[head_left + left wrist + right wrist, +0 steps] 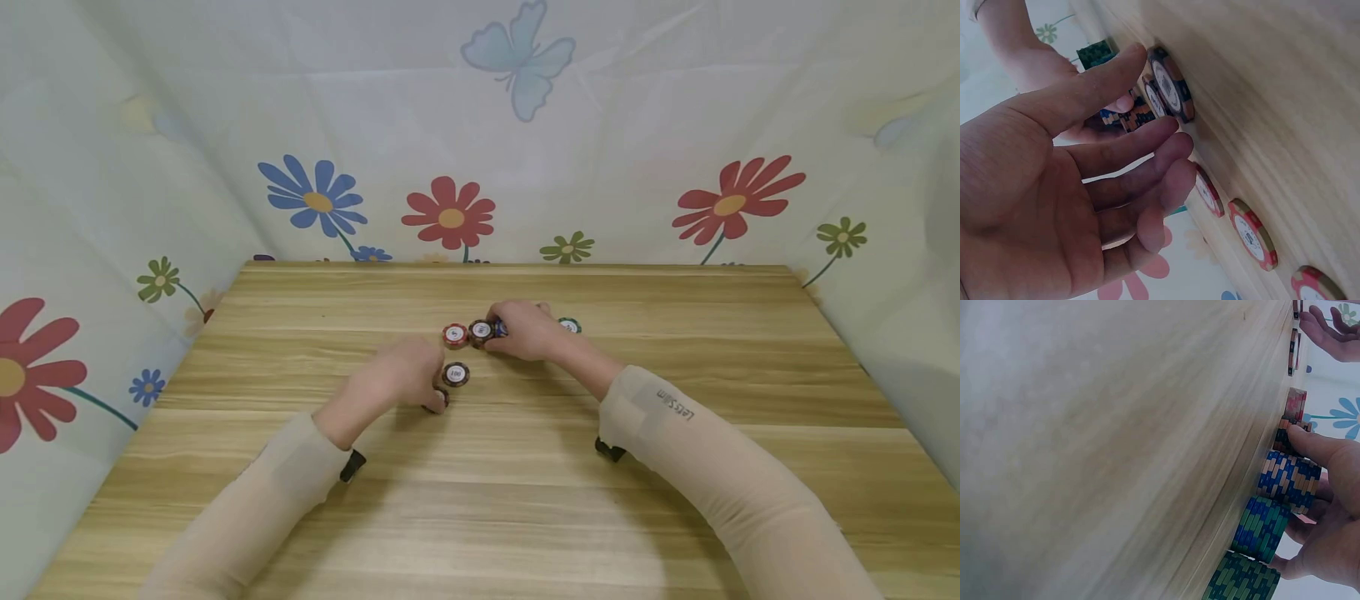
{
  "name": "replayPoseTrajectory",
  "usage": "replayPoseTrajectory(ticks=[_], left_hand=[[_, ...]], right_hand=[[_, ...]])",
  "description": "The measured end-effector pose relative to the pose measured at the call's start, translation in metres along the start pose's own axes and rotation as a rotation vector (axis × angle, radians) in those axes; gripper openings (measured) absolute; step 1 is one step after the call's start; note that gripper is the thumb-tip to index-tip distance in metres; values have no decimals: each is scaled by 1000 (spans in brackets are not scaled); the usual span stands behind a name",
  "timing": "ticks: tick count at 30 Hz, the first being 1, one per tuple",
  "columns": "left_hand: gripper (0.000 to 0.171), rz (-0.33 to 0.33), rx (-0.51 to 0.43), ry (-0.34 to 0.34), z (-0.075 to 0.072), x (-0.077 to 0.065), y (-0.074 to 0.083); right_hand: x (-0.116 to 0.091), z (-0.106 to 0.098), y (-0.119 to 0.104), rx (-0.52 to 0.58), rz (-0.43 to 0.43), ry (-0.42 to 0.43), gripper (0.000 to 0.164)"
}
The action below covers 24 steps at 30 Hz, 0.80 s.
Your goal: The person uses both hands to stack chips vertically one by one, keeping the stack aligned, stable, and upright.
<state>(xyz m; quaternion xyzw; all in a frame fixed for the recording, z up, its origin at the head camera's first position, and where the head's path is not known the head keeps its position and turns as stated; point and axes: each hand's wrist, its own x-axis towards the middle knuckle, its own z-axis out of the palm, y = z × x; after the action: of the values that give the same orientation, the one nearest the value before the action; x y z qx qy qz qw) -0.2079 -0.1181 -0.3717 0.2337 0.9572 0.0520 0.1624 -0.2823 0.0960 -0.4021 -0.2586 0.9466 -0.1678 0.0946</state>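
Note:
My right hand [525,329] holds a short stack of black-and-orange poker chips [1284,434], the thumb on its near side; the index finger's contact is partly hidden. Its other fingers reach behind a blue-and-peach chip stack [1288,481] and a blue-green one [1261,528]. My left hand [397,371], blurred in the head view, hovers over loose chips with fingers loosely bent and nothing in the palm. Near its thumb stands a dark chip [1172,87] seen from the left wrist. A black "100" chip [456,374] lies just right of that hand.
A red chip stack [454,335] ends the row on the left, and a green stack [570,325] on the right. Red chips [1254,234] lie singly near the left hand. A printed curtain [637,125] hangs behind the wooden table [495,517].

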Motion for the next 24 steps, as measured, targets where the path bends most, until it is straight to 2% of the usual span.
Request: replayPoseTrajectory(ticks=[5, 10, 24], left_hand=[[41, 3, 54, -15, 3, -1, 4], [37, 4, 119, -33, 6, -1, 8], [22, 17, 140, -10, 8, -4, 12]], right_hand=[[-1, 0, -1, -3, -3, 2, 40], [-1, 0, -1, -4, -7, 0, 40], [-2, 1, 0, -4, -11, 16, 37]])
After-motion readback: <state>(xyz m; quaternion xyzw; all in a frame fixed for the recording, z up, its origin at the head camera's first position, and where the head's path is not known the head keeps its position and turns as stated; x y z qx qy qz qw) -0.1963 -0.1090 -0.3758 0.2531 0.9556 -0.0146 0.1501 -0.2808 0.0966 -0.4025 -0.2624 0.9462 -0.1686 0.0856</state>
